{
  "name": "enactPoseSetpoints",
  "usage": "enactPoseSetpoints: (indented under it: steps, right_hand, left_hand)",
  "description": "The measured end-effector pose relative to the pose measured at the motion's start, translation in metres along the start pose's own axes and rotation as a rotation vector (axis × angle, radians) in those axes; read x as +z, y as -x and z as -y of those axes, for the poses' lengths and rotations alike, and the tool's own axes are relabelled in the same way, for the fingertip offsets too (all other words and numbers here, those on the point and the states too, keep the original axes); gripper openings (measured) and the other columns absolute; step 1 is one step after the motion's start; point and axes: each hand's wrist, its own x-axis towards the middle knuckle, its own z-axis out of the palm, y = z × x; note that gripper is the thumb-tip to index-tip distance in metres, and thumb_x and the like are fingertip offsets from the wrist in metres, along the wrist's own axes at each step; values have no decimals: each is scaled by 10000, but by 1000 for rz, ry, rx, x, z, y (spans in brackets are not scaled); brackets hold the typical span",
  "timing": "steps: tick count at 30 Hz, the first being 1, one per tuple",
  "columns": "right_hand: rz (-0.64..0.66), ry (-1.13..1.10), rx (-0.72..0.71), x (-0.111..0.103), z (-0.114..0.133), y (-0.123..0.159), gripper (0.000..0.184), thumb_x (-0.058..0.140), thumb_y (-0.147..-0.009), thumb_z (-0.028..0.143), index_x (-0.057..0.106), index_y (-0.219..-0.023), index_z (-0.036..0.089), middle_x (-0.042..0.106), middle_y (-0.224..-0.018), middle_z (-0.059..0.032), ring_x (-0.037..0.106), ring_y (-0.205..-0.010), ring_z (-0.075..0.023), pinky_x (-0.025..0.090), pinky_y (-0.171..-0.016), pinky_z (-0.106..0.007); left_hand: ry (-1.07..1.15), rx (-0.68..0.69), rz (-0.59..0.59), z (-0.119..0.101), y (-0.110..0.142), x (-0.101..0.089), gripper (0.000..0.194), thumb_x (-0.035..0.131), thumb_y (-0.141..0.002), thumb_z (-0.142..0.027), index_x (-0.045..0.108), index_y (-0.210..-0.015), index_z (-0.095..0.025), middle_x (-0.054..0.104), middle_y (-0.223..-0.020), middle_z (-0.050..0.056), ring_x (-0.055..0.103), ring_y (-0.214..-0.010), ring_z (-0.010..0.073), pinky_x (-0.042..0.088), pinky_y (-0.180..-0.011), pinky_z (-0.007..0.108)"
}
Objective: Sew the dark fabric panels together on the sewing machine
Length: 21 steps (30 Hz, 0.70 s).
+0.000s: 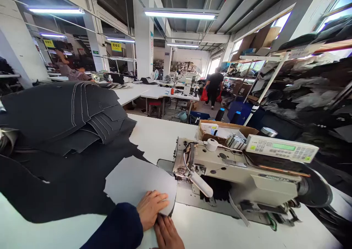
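A fabric piece (pixel 134 177) with a light grey face lies on the white table, left of the sewing machine (pixel 231 172). My left hand (pixel 152 207), in a dark blue sleeve, is on its near right corner with bent fingers over the edge; the thumb is hidden. Just below, my right hand (pixel 168 232) rests with straight fingers touching that same edge, where a bit of dark material shows. Part of the grey piece overlaps a larger black sheet (pixel 82 183). The piece's right edge reaches the machine's bed, near the needle area.
Stacked black cut pieces (pixel 55 110) with pale stitch lines fill the table's left side. Behind the machine stands a cardboard box (pixel 202 130) of small parts. A control panel (pixel 283 148) sits on top. Crowded shelves (pixel 310 84) line the right; a person (pixel 215 82) carries red bags.
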Motion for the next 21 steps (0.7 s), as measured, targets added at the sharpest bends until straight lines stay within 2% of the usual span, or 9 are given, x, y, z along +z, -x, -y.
enactPoseSetpoints:
  steps: [3,5,9,12,15,18,21]
  right_hand:
    - [0,11,9,10,9,8,507,368,-902,549,611,-1051,130,674,-989,-115,598,-986,-240,465,-921,-352]
    - [54,22,-34,12,9,11,507,391,-893,546,605,-1059,117,671,-989,-134,597,-989,-254,466,-920,-370]
    - [70,2,-54,2,1,5,545,415,-876,563,596,-1118,110,668,-1021,-129,588,-1011,-251,462,-931,-353]
    - [238,-61,-36,-18,4,-12,583,525,-839,518,539,-1232,88,615,-1163,-148,545,-1108,-257,453,-955,-353]
    - [448,-166,103,-38,15,-34,576,607,-822,397,491,-1294,86,516,-1303,-161,457,-1228,-270,436,-997,-389]
    - [562,-265,163,-44,25,-50,530,576,-856,342,484,-1295,60,471,-1341,-185,385,-1289,-290,400,-1041,-439]
    - [596,-318,175,-43,27,-57,506,536,-882,352,502,-1270,30,482,-1324,-200,375,-1291,-314,385,-1051,-461]
  left_hand:
    - [-8,12,-11,1,0,0,479,528,-757,-148,501,-1211,-298,468,-1369,-30,469,-1083,226,361,-900,390]
    - [-23,23,-19,2,0,1,468,537,-760,-157,502,-1207,-294,477,-1358,-15,470,-1074,223,359,-895,382]
    - [-58,38,-33,2,-2,0,433,560,-758,-195,510,-1179,-282,490,-1339,-4,471,-1065,226,364,-898,386]
    - [-89,35,-17,1,-2,-6,409,552,-765,-188,519,-1164,-272,490,-1340,-12,471,-1074,222,371,-900,386]
    - [-109,25,30,0,0,-14,376,509,-802,-159,542,-1162,-259,491,-1342,-8,465,-1099,219,379,-893,374]
    - [-123,24,79,3,1,-20,366,483,-827,-143,552,-1174,-240,471,-1366,-11,446,-1124,209,381,-894,351]
    - [-142,60,89,7,0,-20,356,478,-852,-174,535,-1200,-228,460,-1378,-25,427,-1128,199,378,-903,339]
